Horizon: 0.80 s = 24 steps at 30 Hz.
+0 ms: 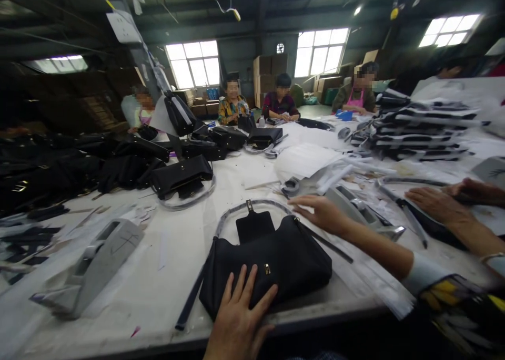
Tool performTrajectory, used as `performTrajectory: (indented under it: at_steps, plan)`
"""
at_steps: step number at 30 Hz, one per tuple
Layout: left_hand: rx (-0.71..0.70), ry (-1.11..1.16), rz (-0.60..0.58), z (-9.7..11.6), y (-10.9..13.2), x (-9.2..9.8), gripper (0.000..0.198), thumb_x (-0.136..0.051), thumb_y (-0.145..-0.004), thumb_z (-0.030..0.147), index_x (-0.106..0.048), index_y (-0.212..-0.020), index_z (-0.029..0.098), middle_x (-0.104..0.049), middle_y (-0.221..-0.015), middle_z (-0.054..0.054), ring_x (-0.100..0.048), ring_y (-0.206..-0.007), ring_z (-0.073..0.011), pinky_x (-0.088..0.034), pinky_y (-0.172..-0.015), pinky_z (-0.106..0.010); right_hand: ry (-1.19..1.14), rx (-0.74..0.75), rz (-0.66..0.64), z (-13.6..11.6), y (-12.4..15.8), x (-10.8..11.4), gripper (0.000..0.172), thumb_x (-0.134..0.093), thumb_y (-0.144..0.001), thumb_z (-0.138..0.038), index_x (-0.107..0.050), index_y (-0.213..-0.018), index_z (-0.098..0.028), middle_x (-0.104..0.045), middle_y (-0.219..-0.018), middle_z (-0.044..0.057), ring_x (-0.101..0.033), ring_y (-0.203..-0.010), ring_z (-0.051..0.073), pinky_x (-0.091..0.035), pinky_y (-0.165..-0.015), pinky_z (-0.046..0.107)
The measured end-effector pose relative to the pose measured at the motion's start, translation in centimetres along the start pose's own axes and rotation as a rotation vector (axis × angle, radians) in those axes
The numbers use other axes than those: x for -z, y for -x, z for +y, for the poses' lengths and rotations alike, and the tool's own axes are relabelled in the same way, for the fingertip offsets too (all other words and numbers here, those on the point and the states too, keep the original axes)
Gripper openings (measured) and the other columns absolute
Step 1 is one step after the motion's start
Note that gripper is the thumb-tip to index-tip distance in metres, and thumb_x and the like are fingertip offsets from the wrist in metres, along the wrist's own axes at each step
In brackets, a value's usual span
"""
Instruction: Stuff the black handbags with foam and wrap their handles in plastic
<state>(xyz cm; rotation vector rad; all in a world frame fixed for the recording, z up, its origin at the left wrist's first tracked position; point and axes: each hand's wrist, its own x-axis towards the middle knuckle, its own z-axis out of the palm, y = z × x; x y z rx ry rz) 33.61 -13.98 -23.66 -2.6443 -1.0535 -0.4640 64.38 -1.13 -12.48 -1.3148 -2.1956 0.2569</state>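
Note:
A black handbag (272, 265) lies in front of me near the table edge, with a small gold clasp plate on its front. Its flap tab (255, 226) is folded back, showing a metal buckle at the tip. My left hand (242, 318) rests flat on the bag's lower front, fingers spread. Above the bag's right end, my right hand (323, 215) reaches in with its fingers stretched out, close to the wrapped handle (232, 210); whether it touches the handle I cannot tell. Dark strap ends stick out on both sides of the bag.
Grey tape dispensers stand left (100, 263) and right (355, 205). A co-worker's hands (437, 207) work on another bag at right. Black bags (183, 176) and black pieces cover the left; stacked bags (422, 129) rise at back right. Several people sit across the table.

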Motion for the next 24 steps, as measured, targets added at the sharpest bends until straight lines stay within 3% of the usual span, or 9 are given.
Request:
performTrajectory:
  at_steps: [2, 5, 7, 9, 12, 15, 17, 20, 24]
  plan:
    - [-0.018, -0.036, 0.042, -0.2, 0.2, -0.7, 0.085, -0.071, -0.079, 0.045, -0.029, -0.153, 0.034, -0.032, -0.158, -0.016, -0.041, -0.137, -0.0414, -0.039, -0.104, -0.054, 0.281, -0.050, 0.123, 4.4, -2.4, 1.5, 0.039, -0.054, -0.091, -0.023, -0.065, -0.128, -0.021, -0.065, -0.130, 0.010, -0.061, -0.118, 0.028, -0.049, -0.103, 0.044]
    - [-0.011, -0.062, 0.091, -0.3, 0.4, -1.7, 0.082, -0.069, -0.079, 0.047, -0.032, -0.152, 0.035, -0.035, -0.156, -0.016, -0.038, -0.138, -0.0412, -0.039, -0.104, -0.054, 0.577, -0.125, 0.086, 9.8, -5.0, 2.9, 0.060, -0.062, -0.082, -0.014, -0.051, -0.141, -0.012, -0.047, -0.148, 0.018, -0.045, -0.135, 0.036, -0.040, -0.109, 0.052]
    - [0.013, -0.046, 0.092, -0.1, 0.4, -1.9, 0.083, -0.070, -0.078, 0.046, -0.032, -0.151, 0.036, -0.034, -0.157, -0.016, -0.036, -0.140, -0.0410, -0.039, -0.105, -0.055, 0.642, -0.168, 0.040, 11.2, -6.0, 3.0, 0.064, -0.063, -0.080, -0.011, -0.049, -0.142, -0.011, -0.041, -0.151, 0.021, -0.037, -0.139, 0.041, -0.036, -0.109, 0.059]
    - [0.047, -0.005, 0.061, 0.2, 0.2, -1.3, 0.084, -0.072, -0.078, 0.040, -0.032, -0.151, 0.037, -0.031, -0.158, -0.016, -0.035, -0.141, -0.0412, -0.039, -0.105, -0.057, 0.602, -0.131, 0.047, 10.1, -6.2, 2.2, 0.060, -0.057, -0.083, -0.009, -0.049, -0.142, -0.013, -0.041, -0.152, 0.020, -0.034, -0.141, 0.040, -0.034, -0.109, 0.062]
    - [0.087, 0.076, -0.034, 0.6, -0.3, 0.3, 0.079, -0.069, -0.082, 0.032, -0.031, -0.151, 0.039, -0.027, -0.160, -0.014, -0.036, -0.140, -0.0404, -0.039, -0.106, -0.057, 0.323, 0.135, 0.021, 4.9, -4.5, -0.3, 0.050, -0.046, -0.093, -0.013, -0.051, -0.142, -0.020, -0.054, -0.143, 0.011, -0.045, -0.136, 0.029, -0.039, -0.112, 0.048]
    - [0.138, 0.128, -0.102, 0.8, -0.8, 1.6, 0.073, -0.065, -0.087, 0.028, -0.032, -0.150, 0.040, -0.025, -0.161, -0.012, -0.034, -0.142, -0.0396, -0.038, -0.108, -0.059, 0.029, 0.455, -0.282, -0.5, -1.8, -2.9, 0.039, -0.048, -0.097, -0.023, -0.059, -0.134, -0.030, -0.066, -0.128, 0.002, -0.057, -0.125, 0.020, -0.045, -0.109, 0.036]
    - [0.153, 0.142, -0.110, 0.7, -0.9, 1.8, 0.073, -0.064, -0.088, 0.027, -0.031, -0.151, 0.040, -0.024, -0.161, -0.013, -0.032, -0.143, -0.0403, -0.036, -0.108, -0.061, 0.040, 0.548, -0.344, -1.8, -0.9, -4.0, 0.038, -0.052, -0.097, -0.023, -0.060, -0.133, -0.031, -0.065, -0.131, 0.000, -0.053, -0.130, 0.020, -0.038, -0.115, 0.041]
    - [0.123, 0.129, -0.106, 0.7, -0.8, 1.5, 0.075, -0.063, -0.087, 0.021, -0.029, -0.152, 0.038, -0.024, -0.161, -0.014, -0.033, -0.142, -0.0410, -0.037, -0.108, -0.060, 0.295, 0.423, -0.179, 0.7, -1.7, -3.5, 0.047, -0.051, -0.094, -0.014, -0.052, -0.141, -0.023, -0.051, -0.147, 0.007, -0.038, -0.142, 0.027, -0.024, -0.120, 0.052]
    - [0.095, 0.079, -0.067, 0.7, -0.7, 0.7, 0.079, -0.061, -0.084, 0.015, -0.028, -0.152, 0.037, -0.028, -0.159, -0.017, -0.035, -0.141, -0.0424, -0.042, -0.103, -0.060, 0.611, 0.005, 0.005, 8.0, -4.8, 1.1, 0.065, -0.065, -0.083, -0.010, -0.045, -0.145, -0.005, -0.037, -0.153, 0.023, -0.029, -0.143, 0.043, -0.029, -0.114, 0.061]
